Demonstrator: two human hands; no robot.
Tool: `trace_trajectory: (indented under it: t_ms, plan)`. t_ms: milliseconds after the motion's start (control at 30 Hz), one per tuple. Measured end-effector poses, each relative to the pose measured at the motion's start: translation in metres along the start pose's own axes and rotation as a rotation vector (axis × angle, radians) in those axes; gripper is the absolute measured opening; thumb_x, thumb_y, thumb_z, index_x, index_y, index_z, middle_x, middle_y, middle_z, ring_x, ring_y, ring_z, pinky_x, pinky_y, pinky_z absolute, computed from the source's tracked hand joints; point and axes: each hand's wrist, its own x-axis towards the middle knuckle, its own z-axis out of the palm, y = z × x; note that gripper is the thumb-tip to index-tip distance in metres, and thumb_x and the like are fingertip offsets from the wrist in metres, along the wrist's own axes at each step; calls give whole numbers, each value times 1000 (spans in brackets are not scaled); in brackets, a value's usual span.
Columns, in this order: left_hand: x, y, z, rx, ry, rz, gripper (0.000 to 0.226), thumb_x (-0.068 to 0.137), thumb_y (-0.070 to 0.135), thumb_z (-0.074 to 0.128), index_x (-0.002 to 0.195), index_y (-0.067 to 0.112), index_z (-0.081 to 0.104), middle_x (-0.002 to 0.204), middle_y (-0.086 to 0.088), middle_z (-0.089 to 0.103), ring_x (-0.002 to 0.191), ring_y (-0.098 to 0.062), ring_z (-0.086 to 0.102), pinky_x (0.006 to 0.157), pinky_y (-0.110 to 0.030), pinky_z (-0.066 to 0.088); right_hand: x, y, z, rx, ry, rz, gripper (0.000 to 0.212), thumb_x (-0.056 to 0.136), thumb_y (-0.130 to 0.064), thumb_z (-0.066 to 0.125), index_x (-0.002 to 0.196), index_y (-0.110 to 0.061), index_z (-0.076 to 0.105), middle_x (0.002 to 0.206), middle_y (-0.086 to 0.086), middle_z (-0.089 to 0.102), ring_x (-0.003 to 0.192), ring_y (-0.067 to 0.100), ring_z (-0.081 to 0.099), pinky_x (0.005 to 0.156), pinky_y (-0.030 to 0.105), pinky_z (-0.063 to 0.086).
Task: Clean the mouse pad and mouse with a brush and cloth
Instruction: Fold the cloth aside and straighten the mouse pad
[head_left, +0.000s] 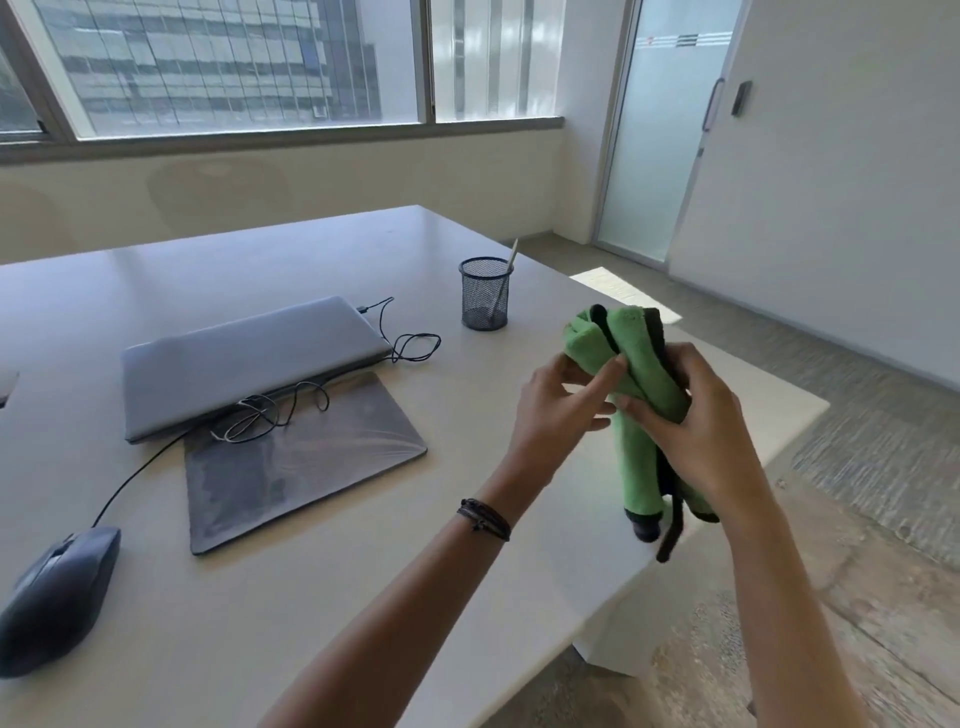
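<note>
A green cloth (636, 364) with black edging hangs in the air over the table's right edge. My right hand (696, 421) is closed around its middle, and my left hand (561, 400) pinches its upper fold with thumb and fingers. A dark grey mouse pad (301, 467) lies flat at the table's middle, left of both hands. The black wired mouse (57, 597) sits at the near left, off the pad, its cable running up toward the laptop. A thin brush handle (511, 254) sticks out of the mesh cup.
A shut grey laptop (249, 358) lies behind the pad with coiled black cables (270, 410) over the pad's top edge. A black mesh pen cup (485, 293) stands at the back right. The white table (363, 597) ends just under my right hand; floor lies beyond.
</note>
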Motion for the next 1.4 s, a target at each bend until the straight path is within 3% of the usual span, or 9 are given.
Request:
trace_trajectory:
  t_ms: [267, 433, 600, 733, 800, 867, 1000, 1233, 1400]
  plan:
    - [23, 7, 10, -28, 57, 39, 14, 87, 13, 56, 92, 8, 68, 77, -4, 66, 69, -16, 68, 62, -30, 59, 23, 11, -4, 19, 72, 2, 26, 81, -27, 69, 103, -22, 55, 85, -22, 60, 80, -17, 55, 66, -1, 39]
    - [37, 10, 14, -6, 88, 41, 15, 85, 10, 56, 90, 5, 69, 73, -3, 67, 65, -14, 67, 60, -27, 58, 44, 19, -9, 30, 50, 11, 34, 77, -29, 73, 103, -33, 53, 88, -25, 59, 83, -19, 54, 68, -1, 40]
    - [48, 14, 15, 9, 102, 51, 13, 87, 12, 58, 90, 5, 69, 78, -10, 68, 65, -17, 67, 64, -32, 59, 62, 29, -11, 17, 116, 13, 30, 78, -15, 70, 96, -33, 53, 79, -27, 58, 78, -16, 56, 68, 7, 38]
    - [52, 19, 7, -22, 157, 62, 13, 88, 13, 54, 83, 14, 67, 74, -4, 66, 61, -13, 65, 55, -28, 56, 76, 42, -15, 29, 190, 74, 24, 81, -7, 62, 101, -20, 57, 79, -23, 55, 73, -1, 54, 66, 16, 39]
    - [53, 20, 1, -41, 197, 45, 15, 88, 13, 53, 81, 18, 66, 69, 1, 65, 53, -8, 63, 49, -21, 51, 84, 47, -19, 49, 195, 144, 26, 82, -5, 58, 106, -15, 58, 82, -12, 57, 80, 14, 54, 73, 25, 39]
    - [54, 17, -4, -38, 215, 14, 16, 88, 15, 53, 81, 21, 66, 67, 3, 65, 50, -7, 62, 46, -19, 49, 93, 53, -23, 43, 165, 206, 27, 82, -7, 54, 107, -17, 57, 88, -2, 60, 84, 19, 55, 76, 30, 41]
    - [52, 4, -8, -79, 208, -104, 16, 90, 18, 51, 81, 18, 63, 68, 2, 65, 48, -10, 64, 44, -21, 50, 112, 65, -26, -74, 16, 269, 15, 80, -12, 52, 90, -22, 56, 76, -2, 58, 70, 19, 54, 58, 26, 38]
    - [50, -36, -15, -162, 205, -352, 16, 94, 20, 48, 90, 11, 61, 79, -4, 65, 54, -14, 66, 55, -26, 58, 143, 94, -8, -145, -388, 438, 22, 79, -9, 56, 101, -11, 57, 82, 12, 61, 77, 27, 59, 74, 39, 49]
    - [51, -47, -15, -79, 236, -330, 21, 94, 17, 49, 110, 4, 56, 85, -4, 64, 57, -9, 66, 54, -22, 56, 150, 103, 4, -178, -453, 444, 29, 79, -7, 58, 108, -13, 55, 83, 10, 61, 77, 27, 59, 77, 41, 51]
